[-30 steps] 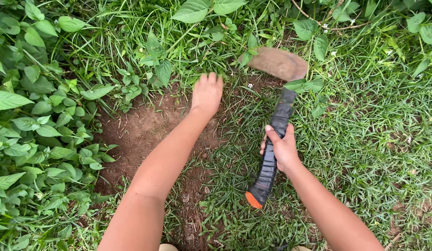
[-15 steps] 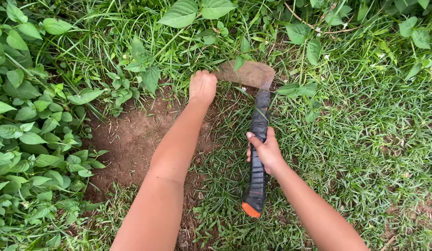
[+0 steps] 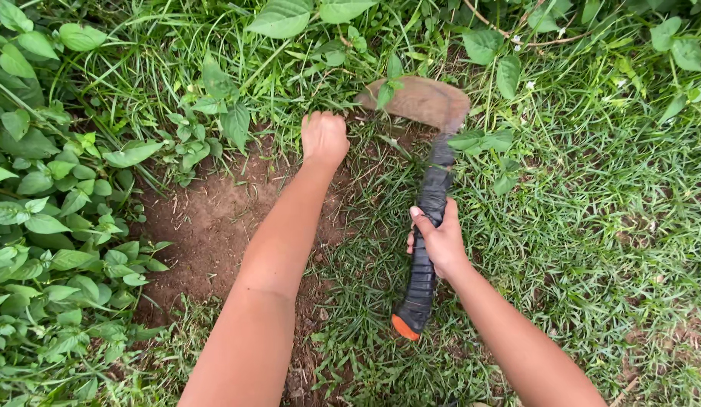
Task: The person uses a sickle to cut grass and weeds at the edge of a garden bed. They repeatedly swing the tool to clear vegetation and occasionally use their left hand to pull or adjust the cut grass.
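Bare soil patch (image 3: 214,218), short grass (image 3: 592,226) right, leafy weeds (image 3: 49,226) left

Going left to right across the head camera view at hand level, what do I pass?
Broad-leaved weeds → bare soil patch → left hand, closed on grass → sickle blade → right hand on the black handle → short grass.

A patch of bare brown dirt (image 3: 214,218) sits in the middle of the ground. Leafy green plants (image 3: 49,218) grow thick beside it on the left, and more big leaves (image 3: 290,15) hang along the top. Short green grass (image 3: 607,226) covers the right side.
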